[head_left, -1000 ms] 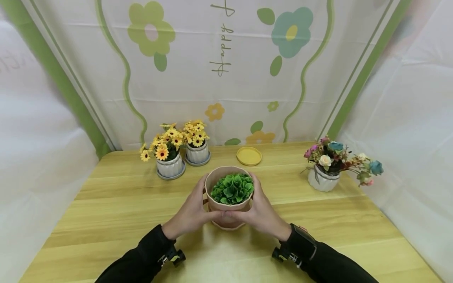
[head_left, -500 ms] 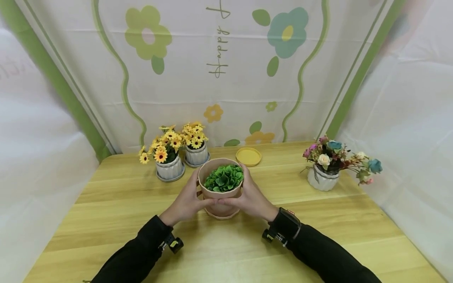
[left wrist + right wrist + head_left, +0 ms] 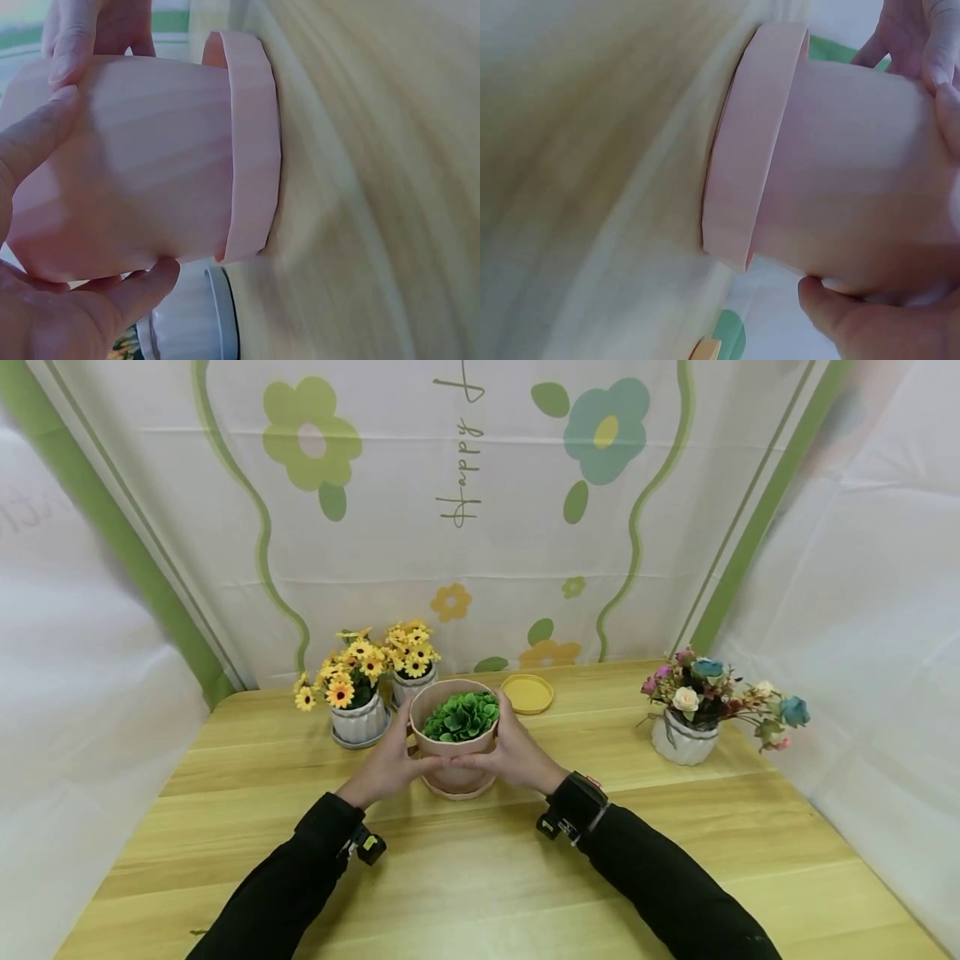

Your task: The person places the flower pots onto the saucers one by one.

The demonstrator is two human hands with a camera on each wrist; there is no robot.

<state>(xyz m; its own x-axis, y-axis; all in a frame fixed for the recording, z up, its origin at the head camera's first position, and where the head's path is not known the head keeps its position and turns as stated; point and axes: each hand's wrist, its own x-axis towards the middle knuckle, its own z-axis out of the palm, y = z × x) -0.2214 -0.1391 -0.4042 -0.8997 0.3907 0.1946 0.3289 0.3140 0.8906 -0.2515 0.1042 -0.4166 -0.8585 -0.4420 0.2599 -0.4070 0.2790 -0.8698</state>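
Two hands hold my pink pot of green leaves: the left hand and right hand curl round its sides. It sits on its pink saucer on the wooden table, just right of the yellow flower pots.

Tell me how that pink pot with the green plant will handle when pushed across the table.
The pink pot looks rigid. Its saucer probably slides with it on the table. Both hands, left hand and right hand, cup it, so tipping seems unlikely.

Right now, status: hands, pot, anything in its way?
Left hand and right hand both grip the pink pot. Its saucer sits on the table. Sunflower pots stand close behind-left.
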